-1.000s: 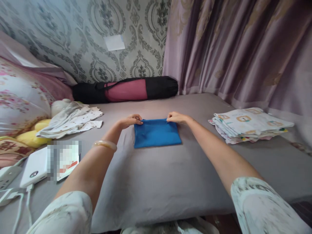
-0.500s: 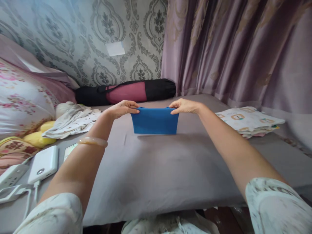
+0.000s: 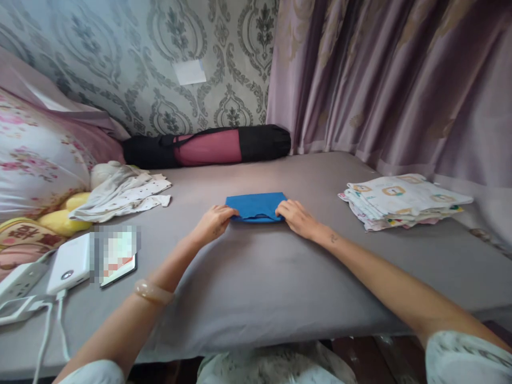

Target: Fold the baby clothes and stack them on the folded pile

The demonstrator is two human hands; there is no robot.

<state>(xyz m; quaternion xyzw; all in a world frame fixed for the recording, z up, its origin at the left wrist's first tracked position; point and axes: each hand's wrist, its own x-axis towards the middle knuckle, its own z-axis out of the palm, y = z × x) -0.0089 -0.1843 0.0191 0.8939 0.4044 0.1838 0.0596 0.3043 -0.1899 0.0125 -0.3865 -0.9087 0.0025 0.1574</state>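
Observation:
A blue folded cloth (image 3: 256, 204) lies flat on the grey bed sheet, a narrow rectangle with a slightly loose fold along its near edge. At its near left corner, my left hand (image 3: 217, 220) is closed with fingertips pinching the edge. Opposite it, my right hand (image 3: 299, 218) pinches the near right corner, thumb and fingers pressed together. The undersides of both corners are hidden by my fingers. A pale bangle (image 3: 153, 292) circles my left forearm.
A stack of folded printed cloths (image 3: 404, 200) sits at the right. On the left are a phone (image 3: 119, 258), a white power bank (image 3: 70, 264), a power strip (image 3: 24, 282) with cables, and crumpled cloths (image 3: 120, 194). A black and pink rolled bag (image 3: 208, 146) lies along the wall.
The blue cloth was held upright by its top corners; now it lies flat and folded over on the sheet. Both hands have come down and nearer with its edge.

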